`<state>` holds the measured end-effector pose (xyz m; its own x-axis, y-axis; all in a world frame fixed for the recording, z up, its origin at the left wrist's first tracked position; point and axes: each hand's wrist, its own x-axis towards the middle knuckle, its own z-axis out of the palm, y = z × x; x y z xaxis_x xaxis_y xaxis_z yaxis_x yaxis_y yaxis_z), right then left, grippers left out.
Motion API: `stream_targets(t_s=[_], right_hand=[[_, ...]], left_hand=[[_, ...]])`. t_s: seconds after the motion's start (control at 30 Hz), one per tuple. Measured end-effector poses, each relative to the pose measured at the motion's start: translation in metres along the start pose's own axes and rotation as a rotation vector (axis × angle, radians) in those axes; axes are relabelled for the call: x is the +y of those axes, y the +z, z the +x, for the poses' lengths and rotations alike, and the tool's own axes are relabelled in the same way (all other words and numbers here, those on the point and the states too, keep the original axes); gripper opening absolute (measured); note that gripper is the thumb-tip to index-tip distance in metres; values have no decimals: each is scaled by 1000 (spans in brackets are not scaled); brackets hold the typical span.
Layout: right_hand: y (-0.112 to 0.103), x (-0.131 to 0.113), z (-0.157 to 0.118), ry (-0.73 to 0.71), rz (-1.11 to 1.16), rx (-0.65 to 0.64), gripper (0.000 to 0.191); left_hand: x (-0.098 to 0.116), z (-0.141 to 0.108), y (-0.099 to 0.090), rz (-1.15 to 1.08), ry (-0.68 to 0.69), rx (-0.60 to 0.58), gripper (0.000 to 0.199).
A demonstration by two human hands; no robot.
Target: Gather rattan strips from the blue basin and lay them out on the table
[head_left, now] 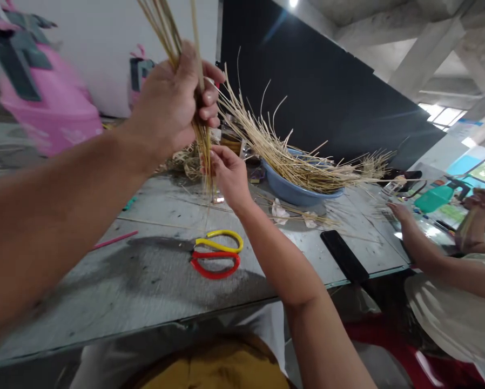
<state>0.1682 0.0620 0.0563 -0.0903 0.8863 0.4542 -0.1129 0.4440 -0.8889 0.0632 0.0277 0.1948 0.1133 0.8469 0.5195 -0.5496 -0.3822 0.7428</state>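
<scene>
My left hand [177,97] is raised above the table, its fingers wrapped round a bundle of straw-like strands [203,138] that runs upright through the fist. Just below it, my right hand [230,175] pinches the lower part of the same bundle. The upper strands reach past the top of the view. Scissors [216,256] with one yellow and one red handle lie on the table under the hands. To the right, a blue basin [291,189] holds a large heap of long pale strands [283,156].
Two pink spray bottles [52,97] [136,78] stand at the left and back. A black phone [343,255] lies near the front edge of the grey table [145,292]. A pink stick [115,240] lies left. At right, another person's arms [432,259] are near a green bottle [433,199].
</scene>
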Motion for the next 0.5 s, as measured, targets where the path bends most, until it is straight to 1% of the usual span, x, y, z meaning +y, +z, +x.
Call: stream_targets(t_s=[0.07,0.13,0.23,0.3,0.37,0.43,0.5], right_hand=[[5,0,-1,22,52,11,34],[6,0,-5,33,56,1,41],[3,5,-12,34,18,-15,44],[0,10,-17,31,7,-52,43],[-3,13,-21,30,4,-100,42],[-4,11,-24,47,-34,-129,42],[-5,7,-26,75,-85,-120,41]], left_hand=[[2,6,4,32,-4,-11,55],[-3,12,6,37,-27,-22,53],[-23,17,1,53,-7,-59,54],[-38,17,-5,74,35,-102,56],[-49,17,-10,74,50,-118,56],[-51,17,-10,71,35,-111,57],[-43,18,-7,83,21,-115,58]])
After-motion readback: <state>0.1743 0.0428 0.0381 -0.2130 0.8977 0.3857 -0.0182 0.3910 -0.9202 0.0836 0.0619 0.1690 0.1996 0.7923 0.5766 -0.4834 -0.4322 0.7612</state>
